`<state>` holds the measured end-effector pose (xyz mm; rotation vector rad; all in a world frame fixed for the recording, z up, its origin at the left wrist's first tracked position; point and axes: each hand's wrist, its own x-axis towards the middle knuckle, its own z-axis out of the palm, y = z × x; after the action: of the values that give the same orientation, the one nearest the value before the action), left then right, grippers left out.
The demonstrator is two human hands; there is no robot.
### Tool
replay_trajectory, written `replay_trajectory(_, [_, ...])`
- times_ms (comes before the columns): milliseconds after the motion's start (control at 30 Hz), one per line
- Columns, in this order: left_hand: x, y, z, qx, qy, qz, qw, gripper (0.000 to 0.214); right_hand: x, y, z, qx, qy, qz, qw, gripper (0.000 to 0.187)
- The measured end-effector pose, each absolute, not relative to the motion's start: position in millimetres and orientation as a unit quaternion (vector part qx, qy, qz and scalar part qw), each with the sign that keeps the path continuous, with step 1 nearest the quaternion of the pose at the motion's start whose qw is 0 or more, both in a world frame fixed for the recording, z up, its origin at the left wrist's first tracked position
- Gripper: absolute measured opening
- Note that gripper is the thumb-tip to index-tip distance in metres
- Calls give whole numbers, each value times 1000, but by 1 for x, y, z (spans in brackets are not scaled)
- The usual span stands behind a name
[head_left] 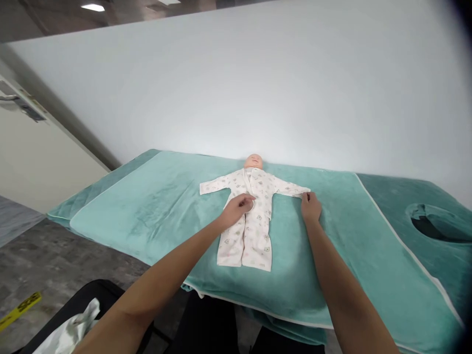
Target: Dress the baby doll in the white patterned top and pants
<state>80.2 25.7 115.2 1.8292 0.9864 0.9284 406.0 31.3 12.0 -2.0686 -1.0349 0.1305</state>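
A baby doll point(253, 161) lies on its back on a teal towel point(158, 206), dressed in a white printed romper point(254, 223) with arms spread wide. My left hand point(237, 208) rests on the romper's front at the doll's waist, fingers curled in a pinch on the fabric. My right hand point(310, 205) lies at the end of the doll's right-side sleeve, fingers bent down and pressing the cuff against the towel.
The towel covers a padded massage table with a face hole point(437, 226) at the right end. A white wall stands right behind it. At lower left, a black bin point(92, 295) holds a white bag, with grey floor beside it.
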Motion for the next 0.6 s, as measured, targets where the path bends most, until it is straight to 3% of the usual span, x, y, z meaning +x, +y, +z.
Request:
replay_trajectory(100, [66, 44, 112, 664, 462, 455, 373, 21, 409, 34, 7, -821, -408, 48, 397, 47])
replay_trajectory(200, [50, 45, 93, 637, 532, 455, 323, 20, 413, 38, 3, -825, -404, 47, 393, 46])
replay_trajectory(300, [37, 30, 69, 653, 541, 394, 355, 21, 414, 40, 1, -827, -402, 45, 391, 45])
replay_trajectory(467, [20, 26, 61, 652, 523, 367, 408, 40, 412, 37, 3, -824, -410, 38, 389, 44])
replay_trajectory(600, [-4, 59, 66, 628, 608, 414, 254, 30, 410, 35, 5, -822, -416, 32, 388, 44])
